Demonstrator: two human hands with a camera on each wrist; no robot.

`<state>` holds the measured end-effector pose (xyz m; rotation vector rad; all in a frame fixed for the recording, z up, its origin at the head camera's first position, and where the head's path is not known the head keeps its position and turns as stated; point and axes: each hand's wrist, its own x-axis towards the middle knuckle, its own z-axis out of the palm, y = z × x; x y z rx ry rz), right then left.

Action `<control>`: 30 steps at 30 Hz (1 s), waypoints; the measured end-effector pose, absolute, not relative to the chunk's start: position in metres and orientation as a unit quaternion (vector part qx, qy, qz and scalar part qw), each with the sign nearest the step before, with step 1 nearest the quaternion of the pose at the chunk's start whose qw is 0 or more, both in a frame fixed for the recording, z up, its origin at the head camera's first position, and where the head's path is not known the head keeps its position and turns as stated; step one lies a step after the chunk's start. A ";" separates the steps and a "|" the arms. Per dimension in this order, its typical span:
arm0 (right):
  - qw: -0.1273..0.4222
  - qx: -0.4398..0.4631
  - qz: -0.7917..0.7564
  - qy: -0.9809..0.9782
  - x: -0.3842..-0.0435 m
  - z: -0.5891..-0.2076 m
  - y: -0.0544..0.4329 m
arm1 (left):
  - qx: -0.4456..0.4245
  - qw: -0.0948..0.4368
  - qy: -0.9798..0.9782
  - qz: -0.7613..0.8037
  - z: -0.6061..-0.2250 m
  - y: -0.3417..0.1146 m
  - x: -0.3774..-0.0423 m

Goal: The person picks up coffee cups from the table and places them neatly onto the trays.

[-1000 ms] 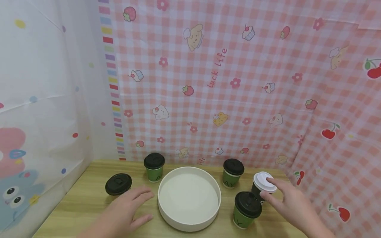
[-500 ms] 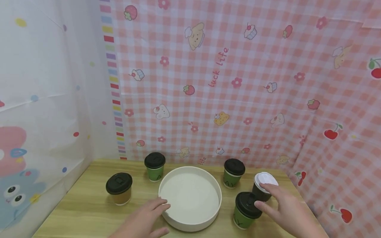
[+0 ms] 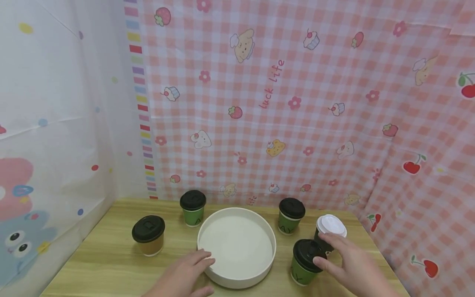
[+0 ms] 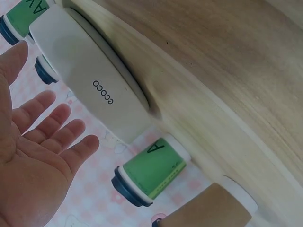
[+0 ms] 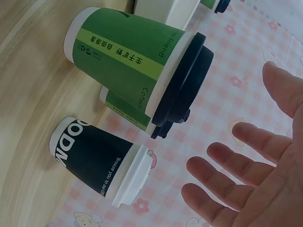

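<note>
My left hand (image 3: 185, 272) hovers at the near left rim of a round cream tray (image 3: 237, 282), fingers relaxed and holding nothing. In the left wrist view, that hand (image 4: 42, 156) is apart from the tray's side. My right hand (image 3: 350, 264) hangs above the front green paper cup (image 3: 302, 274) with its black lid, its fingers loosely spread. The right wrist view shows this hand (image 5: 255, 175) apart from that cup and from the black paper cup (image 5: 92, 156) with a white lid. All the cups stand upright.
Behind the tray on the right stands another green cup (image 3: 288, 225) with a black lid; a similar green cup (image 3: 193, 216) is at the back left. A brown cup (image 3: 150, 245) with a black lid stands on the left. Patterned cloth (image 3: 259, 123) encloses the wooden table (image 3: 100, 264).
My left hand has moved right, from beside the brown cup to the tray's near left rim. My right hand has drawn back a little from the white lid, toward the front green cup.
</note>
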<state>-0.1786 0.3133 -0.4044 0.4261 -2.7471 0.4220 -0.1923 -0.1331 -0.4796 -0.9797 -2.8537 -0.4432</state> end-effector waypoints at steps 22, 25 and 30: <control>0.144 0.151 0.157 -0.965 -0.182 -0.422 0.301 | -0.322 -0.010 -0.930 -0.178 -0.491 -0.133 -0.195; 0.133 0.145 0.153 -0.968 -0.184 -0.426 0.299 | -0.321 -0.012 -0.929 -0.182 -0.493 -0.133 -0.194; 0.103 0.131 0.144 -0.976 -0.187 -0.430 0.297 | -0.320 -0.017 -0.928 -0.190 -0.494 -0.133 -0.193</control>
